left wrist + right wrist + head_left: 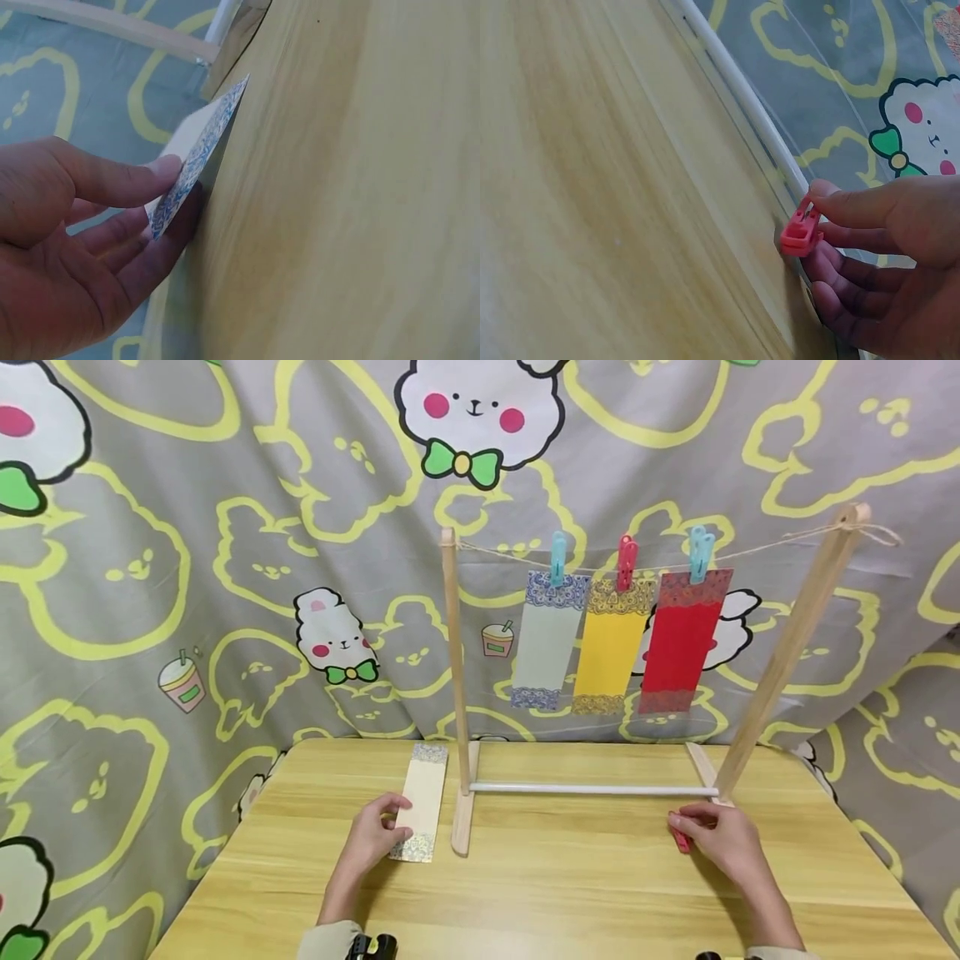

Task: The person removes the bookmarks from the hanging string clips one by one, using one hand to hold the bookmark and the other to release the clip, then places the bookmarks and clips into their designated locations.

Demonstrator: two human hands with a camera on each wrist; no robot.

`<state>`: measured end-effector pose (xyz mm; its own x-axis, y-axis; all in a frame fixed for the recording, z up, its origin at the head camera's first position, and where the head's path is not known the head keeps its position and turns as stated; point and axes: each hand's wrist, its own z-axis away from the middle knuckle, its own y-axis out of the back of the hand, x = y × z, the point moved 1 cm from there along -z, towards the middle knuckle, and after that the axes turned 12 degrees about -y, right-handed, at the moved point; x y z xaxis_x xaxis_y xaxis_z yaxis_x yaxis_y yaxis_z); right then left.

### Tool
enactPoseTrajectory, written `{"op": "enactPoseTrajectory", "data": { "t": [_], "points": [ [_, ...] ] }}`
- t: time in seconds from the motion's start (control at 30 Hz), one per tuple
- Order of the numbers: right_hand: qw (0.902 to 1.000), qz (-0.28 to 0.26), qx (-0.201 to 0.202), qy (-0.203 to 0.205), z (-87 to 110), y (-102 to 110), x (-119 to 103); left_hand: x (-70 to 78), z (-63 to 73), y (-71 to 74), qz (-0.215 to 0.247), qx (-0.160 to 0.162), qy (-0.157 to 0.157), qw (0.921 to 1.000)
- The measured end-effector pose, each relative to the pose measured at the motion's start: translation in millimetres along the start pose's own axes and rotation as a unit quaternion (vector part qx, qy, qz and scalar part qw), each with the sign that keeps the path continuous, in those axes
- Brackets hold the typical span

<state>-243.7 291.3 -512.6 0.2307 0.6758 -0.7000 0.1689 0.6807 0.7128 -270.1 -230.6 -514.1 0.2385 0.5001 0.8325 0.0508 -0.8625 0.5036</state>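
Observation:
My left hand (377,833) pinches a cream paper strip (422,797) with patterned ends by its left edge. In the left wrist view the strip's blue-printed end (199,169) tilts up between thumb and fingers, close over the wood. A red clothespin (802,231) is pinched between thumb and fingers of my right hand (716,837), low over the table near the stand's right foot. Three strips hang from a string by clothespins: a pale one (547,643) under a blue clothespin (558,560), a yellow one (611,647) under a red one, and a red one (686,643) under blue.
The string (757,550) runs between two wooden posts, the left post (456,677) and the right post (795,643). A white rod (592,789) joins them low down. Behind the wooden table (570,877) hangs a grey patterned curtain (172,610).

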Motion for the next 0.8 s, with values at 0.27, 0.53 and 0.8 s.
{"op": "enactPoseTrajectory", "data": {
  "t": [0.27,0.53,0.8],
  "points": [
    [0.9991,0.024,-0.018,-0.031,1.3,-2,-5,4.1,0.6,-1.7,-0.050,-0.028,-0.021,0.9981],
    [0.9989,0.046,0.000,-0.011,2.3,-2,-10,11.9,0.3,-2.5,-0.107,-0.033,-0.041,0.9929],
    [0.9980,0.061,-0.010,-0.015,2.1,-4,-10,19.6,0.7,-6.4,-0.171,-0.044,-0.060,0.9824]
  ]
}}
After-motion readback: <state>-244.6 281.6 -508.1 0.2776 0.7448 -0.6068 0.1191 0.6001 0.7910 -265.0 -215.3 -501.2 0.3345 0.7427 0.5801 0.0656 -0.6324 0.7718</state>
